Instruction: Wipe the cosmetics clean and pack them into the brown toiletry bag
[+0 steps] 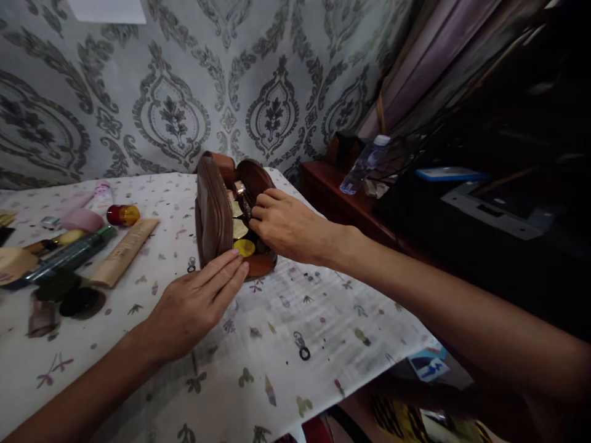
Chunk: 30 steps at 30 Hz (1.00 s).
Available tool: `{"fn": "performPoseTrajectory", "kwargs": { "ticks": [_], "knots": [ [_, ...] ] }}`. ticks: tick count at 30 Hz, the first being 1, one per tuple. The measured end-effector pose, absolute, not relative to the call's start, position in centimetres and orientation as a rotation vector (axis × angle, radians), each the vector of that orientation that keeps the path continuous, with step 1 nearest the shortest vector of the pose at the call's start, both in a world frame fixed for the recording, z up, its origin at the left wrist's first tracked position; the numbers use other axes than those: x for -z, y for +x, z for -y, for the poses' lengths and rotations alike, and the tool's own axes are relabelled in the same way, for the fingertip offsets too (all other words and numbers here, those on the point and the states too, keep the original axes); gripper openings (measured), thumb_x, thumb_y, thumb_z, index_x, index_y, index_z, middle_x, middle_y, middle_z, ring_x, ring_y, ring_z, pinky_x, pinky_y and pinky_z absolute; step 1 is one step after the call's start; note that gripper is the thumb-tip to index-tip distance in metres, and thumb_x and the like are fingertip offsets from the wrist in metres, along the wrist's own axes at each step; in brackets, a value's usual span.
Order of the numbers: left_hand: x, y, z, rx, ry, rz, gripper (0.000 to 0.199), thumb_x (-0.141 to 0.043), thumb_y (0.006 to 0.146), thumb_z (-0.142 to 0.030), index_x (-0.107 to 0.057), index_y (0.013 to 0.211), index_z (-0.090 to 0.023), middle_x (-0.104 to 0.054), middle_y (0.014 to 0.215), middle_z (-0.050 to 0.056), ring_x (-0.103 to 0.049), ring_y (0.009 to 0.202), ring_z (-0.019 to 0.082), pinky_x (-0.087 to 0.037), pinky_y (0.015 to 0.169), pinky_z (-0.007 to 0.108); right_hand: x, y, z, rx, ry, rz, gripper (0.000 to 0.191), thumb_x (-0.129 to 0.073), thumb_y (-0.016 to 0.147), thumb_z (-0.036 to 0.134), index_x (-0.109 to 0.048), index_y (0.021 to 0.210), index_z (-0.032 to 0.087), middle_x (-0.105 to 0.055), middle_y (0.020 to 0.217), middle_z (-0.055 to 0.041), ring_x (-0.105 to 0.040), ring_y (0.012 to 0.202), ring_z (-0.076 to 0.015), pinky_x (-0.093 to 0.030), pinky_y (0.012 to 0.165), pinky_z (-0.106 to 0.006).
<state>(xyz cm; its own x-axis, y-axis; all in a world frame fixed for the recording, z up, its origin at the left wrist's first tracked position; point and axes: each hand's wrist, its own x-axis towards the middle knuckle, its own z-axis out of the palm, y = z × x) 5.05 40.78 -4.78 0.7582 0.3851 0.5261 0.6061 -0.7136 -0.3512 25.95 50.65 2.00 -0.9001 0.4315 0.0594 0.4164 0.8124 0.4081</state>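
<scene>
A brown leather-like bag stands unzipped on the patterned white cloth, its opening facing up and towards me. Inside show a yellow round item, some gold-coloured pieces and a small item with a shiny top. My left hand rests with straight fingers against the bag's near end, fingertips by the yellow item. At the bag's right side, my right hand reaches over the rim with its fingers curled into the opening. Its fingertips and anything in them are hidden.
Left of the bag lie a beige tube, a dark green tube, a red-and-amber bottle, a pink item and a round black container. A clear water bottle stands on a dark red surface at right.
</scene>
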Motion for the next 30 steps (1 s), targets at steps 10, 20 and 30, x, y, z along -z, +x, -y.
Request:
{"fn": "performPoseTrajectory", "kwargs": {
  "ticks": [10,20,30],
  "knots": [
    [5.5,3.7,-38.8,0.688,-2.529,0.931,0.063,-0.033,0.080,0.010,-0.054,0.136,-0.007,-0.060,0.140,0.013,-0.048,0.138,0.025,-0.053,0.104,0.037,-1.8,24.7,-50.5,-0.342,0.473,-2.986,0.020,-0.051,0.099,0.025,-0.068,0.104,0.016,-0.066,0.106,-0.0103,-0.054,0.103,-0.0238,-0.034,0.090,-0.037],
    [0.0,4.9,-41.9,0.268,-2.352,0.862,0.055,-0.035,0.083,0.007,-0.057,0.132,-0.007,-0.060,0.140,0.015,-0.048,0.138,0.031,-0.061,0.075,0.033,-1.4,24.1,-50.1,-0.408,0.493,-2.898,0.033,-0.045,0.102,0.034,-0.071,0.104,0.014,-0.064,0.121,-0.0146,-0.049,0.118,-0.0279,-0.034,0.099,-0.042],
    [0.4,3.5,-42.6,0.262,-2.354,1.010,0.062,-0.040,0.077,0.006,-0.060,0.131,-0.017,-0.058,0.143,0.010,-0.047,0.138,0.032,-0.057,0.077,0.044,-2.5,24.3,-49.8,-0.305,0.522,-2.857,0.032,-0.044,0.104,0.035,-0.072,0.106,0.020,-0.068,0.115,-0.0087,-0.053,0.113,-0.0257,-0.034,0.097,-0.043]
  ]
}}
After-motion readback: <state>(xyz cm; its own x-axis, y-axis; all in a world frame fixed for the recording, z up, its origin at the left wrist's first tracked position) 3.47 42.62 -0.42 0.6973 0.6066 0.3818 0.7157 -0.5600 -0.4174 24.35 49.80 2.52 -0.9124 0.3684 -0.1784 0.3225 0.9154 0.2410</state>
